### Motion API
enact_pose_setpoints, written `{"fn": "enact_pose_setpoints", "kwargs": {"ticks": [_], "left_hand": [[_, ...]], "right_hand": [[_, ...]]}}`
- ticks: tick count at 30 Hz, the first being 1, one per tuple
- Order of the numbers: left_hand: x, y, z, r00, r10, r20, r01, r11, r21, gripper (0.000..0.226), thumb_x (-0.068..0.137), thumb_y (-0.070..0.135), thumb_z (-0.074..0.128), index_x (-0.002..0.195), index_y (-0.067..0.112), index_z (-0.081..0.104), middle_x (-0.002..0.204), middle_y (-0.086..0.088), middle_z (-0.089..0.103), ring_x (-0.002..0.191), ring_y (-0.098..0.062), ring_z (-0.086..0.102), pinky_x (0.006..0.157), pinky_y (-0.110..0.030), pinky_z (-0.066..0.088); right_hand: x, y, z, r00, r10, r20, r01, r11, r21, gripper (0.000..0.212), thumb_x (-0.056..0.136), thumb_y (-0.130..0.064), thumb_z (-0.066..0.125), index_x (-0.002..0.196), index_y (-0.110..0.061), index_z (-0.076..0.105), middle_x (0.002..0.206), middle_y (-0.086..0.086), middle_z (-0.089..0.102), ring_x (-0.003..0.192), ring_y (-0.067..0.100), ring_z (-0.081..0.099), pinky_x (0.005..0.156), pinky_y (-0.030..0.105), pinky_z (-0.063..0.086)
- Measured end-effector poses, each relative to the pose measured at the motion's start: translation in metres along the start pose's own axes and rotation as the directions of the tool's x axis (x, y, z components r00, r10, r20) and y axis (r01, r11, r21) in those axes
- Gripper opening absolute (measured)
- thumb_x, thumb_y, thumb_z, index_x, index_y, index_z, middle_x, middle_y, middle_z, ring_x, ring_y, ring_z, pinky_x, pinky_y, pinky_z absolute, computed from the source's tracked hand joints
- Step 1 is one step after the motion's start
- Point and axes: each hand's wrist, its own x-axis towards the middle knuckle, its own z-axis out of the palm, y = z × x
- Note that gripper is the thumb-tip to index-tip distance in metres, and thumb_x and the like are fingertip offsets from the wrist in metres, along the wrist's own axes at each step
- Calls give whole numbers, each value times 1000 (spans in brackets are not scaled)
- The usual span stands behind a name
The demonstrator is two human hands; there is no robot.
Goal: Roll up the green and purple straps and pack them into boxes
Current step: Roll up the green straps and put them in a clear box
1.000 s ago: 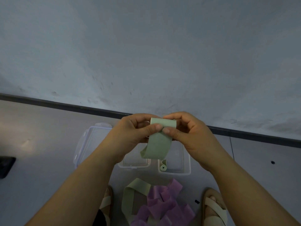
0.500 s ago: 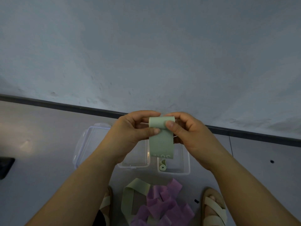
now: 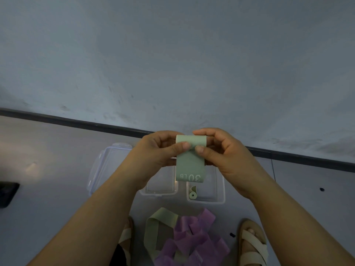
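- Left hand (image 3: 159, 151) and right hand (image 3: 222, 153) each pinch the rolled top of a green strap (image 3: 190, 167) marked "30 LB", held above a clear box (image 3: 211, 201).
- A finished green roll (image 3: 192, 194) lies inside that box.
- Purple straps (image 3: 192, 239) are heaped nearer than the box.

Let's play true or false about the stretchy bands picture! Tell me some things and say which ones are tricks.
1. The left hand and the right hand both pinch one green strap. True.
2. That strap says 50 LB. False: its hanging end reads 30 LB.
3. A rolled green strap sits in the right-hand box. True.
4. The purple straps are packed in a box. False: they lie piled on the floor.
5. The person is barefoot. False: the feet wear sandals.
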Motion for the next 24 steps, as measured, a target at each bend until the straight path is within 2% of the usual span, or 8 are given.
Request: {"fn": "enact_pose_setpoints", "kwargs": {"ticks": [3, 5, 7, 9, 12, 14, 19, 24], "left_hand": [[0, -1, -1, 1000, 27, 11, -27, 1000, 4, 36, 63, 17, 70, 98, 10, 67, 90, -8, 73, 85, -20, 70, 76, -31, 58], [-1, -1, 0, 999, 44, 14, -44, 999, 1, 38, 63, 12, 70, 101, 8, 66, 93, -10, 72, 85, -20, 70, 75, -30, 58], [-1, 0, 1, 998, 59, 24, -59, 998, 17, 39, 62, 10, 69, 101, 8, 65, 92, -8, 71, 83, -19, 70, 74, -28, 58], [-1, 1, 2, 997, 64, 31, -64, 998, 21, 39, 62, 9, 69, 100, 10, 66, 91, -6, 71, 81, -17, 70, 72, -26, 58], [-1, 1, 3, 998, 56, 31, -56, 998, -4, 37, 65, 5, 69, 101, 11, 65, 93, -7, 70, 79, -17, 70, 70, -26, 58], [-1, 1, 4, 999, 32, 35, -31, 999, -17, 39, 68, 6, 69, 105, 12, 63, 97, -9, 69, 80, -17, 70, 70, -27, 58], [0, 1, 3, 997, -60, 46, 61, 998, -18, 43, 66, 29, 67, 104, 10, 63, 89, -6, 72, 82, -16, 70, 68, -26, 57], [-1, 1, 2, 997, -64, 46, 64, 998, 0, 35, 67, 27, 66, 98, 9, 65, 85, -3, 73, 80, -16, 70, 67, -24, 56]], "right_hand": [[0, 0, 0, 997, 73, -12, -73, 997, -1, 19, 80, -34, 58, 98, -30, 60, 99, 1, 63, 81, 7, 66, 69, 21, 56], [0, 1, 0, 993, 121, -4, -121, 992, -38, 39, 71, -50, 52, 98, -24, 62, 95, 1, 66, 81, 12, 67, 70, 25, 57], [0, 2, 1, 990, 140, -5, -140, 988, -60, 49, 68, -56, 49, 98, -19, 63, 90, 2, 67, 79, 15, 67, 68, 27, 57], [0, 2, 0, 991, 136, -10, -137, 989, -54, 47, 72, -53, 51, 98, -16, 63, 87, 1, 67, 76, 14, 66, 67, 26, 57], [1, 2, -1, 991, 130, -10, -130, 992, -5, 22, 85, -35, 54, 97, -18, 61, 85, -1, 66, 72, 8, 66, 65, 21, 56], [1, 2, -1, 993, 115, -16, -115, 993, 26, 13, 87, -28, 55, 96, -22, 60, 89, 5, 65, 74, 8, 66, 65, 20, 56], [2, 3, -2, 998, 58, -11, -58, 998, -5, 14, 86, -22, 58, 98, -30, 58, 102, 14, 61, 89, 19, 66, 74, 28, 57], [0, 2, -1, 1000, -11, 10, 12, 995, -103, 21, 87, -17, 59, 96, -36, 55, 96, 5, 59, 78, 6, 63, 68, 19, 55]]}}
